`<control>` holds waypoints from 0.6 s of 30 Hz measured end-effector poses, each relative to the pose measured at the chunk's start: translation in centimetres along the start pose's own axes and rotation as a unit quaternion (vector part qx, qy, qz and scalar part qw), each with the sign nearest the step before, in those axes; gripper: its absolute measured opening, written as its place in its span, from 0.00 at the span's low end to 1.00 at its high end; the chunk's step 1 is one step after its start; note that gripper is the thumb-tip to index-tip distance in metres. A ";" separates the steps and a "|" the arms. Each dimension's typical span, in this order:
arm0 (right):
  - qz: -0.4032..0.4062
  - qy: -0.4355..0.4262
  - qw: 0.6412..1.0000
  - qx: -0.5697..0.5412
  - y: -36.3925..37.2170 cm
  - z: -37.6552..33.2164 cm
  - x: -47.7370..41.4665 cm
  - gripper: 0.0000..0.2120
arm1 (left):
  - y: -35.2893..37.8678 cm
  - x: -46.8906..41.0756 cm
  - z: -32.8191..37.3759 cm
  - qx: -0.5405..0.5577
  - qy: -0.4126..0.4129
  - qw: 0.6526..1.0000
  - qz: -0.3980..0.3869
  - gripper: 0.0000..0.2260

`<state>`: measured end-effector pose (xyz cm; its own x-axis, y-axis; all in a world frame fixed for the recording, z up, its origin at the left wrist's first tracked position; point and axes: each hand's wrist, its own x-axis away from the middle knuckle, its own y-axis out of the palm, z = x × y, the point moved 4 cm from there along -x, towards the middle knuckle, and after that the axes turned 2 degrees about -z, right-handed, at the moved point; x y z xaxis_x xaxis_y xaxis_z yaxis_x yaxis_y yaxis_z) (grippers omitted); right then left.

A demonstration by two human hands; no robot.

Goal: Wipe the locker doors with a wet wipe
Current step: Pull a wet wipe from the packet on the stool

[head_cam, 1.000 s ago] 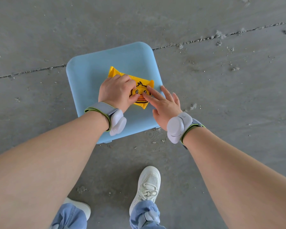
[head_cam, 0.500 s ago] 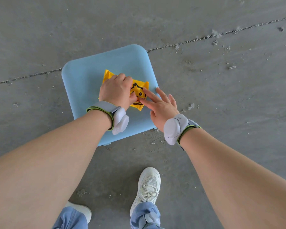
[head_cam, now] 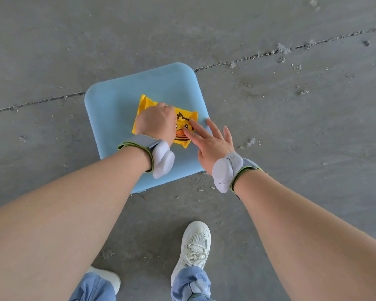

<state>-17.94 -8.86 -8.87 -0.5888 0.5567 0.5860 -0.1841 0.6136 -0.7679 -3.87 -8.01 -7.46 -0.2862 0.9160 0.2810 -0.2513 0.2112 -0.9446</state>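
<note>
A yellow wet wipe pack (head_cam: 182, 139) with a cartoon duck face lies flat on a light blue stool (head_cam: 117, 101). My left hand (head_cam: 155, 121) covers the pack's left half, knuckles up and fingers curled down onto it, so its fingertips are hidden. My right hand (head_cam: 211, 142) reaches in from the right with straight, spread fingers. Its index and middle fingertips touch the duck face on the pack's right half. No locker doors are in view.
The stool stands on a grey concrete floor with a crack (head_cam: 269, 53) running across it and bits of dust and lint. My white shoes (head_cam: 195, 246) and blue trouser legs are below the stool. Both wrists wear grey bands with white pods.
My left hand has curled tighter over the pack, hiding its thumb. My right fingertips stay on the duck face, shifted slightly. The pack has not left the stool.
</note>
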 end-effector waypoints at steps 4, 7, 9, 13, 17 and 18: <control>0.001 0.007 1.000 0.019 0.3 -0.1 -0.1 0.35 | 0.1 -0.1 -0.9 0.105 -0.044 0.993 -0.011 0.08; 0.002 0.011 1.000 0.026 0.4 -0.2 -0.2 0.36 | -0.5 0.2 -2.1 0.169 -0.084 0.982 0.003 0.09; -0.002 0.013 0.999 0.029 0.4 -0.2 -0.2 0.36 | -1.2 0.3 -3.5 0.203 -0.115 0.972 0.022 0.09; -0.003 0.017 0.999 0.035 0.2 -0.5 -0.2 0.35 | -2.1 0.9 -6.6 0.225 -0.155 0.961 0.049 0.09; -0.006 0.024 0.999 0.040 0.2 -0.7 -0.4 0.35 | -1.9 1.4 -7.2 0.237 -0.140 0.960 0.048 0.09; -0.007 0.026 0.999 0.044 0.2 -0.7 -0.4 0.35 | -1.8 1.5 -7.2 0.245 -0.140 0.958 0.050 0.09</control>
<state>-17.22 -8.60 -9.04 -0.5451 0.5773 0.6079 -0.2616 0.5718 -0.7776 2.84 -4.57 -6.56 -0.5512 0.7812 0.2930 -0.5939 -0.1207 -0.7955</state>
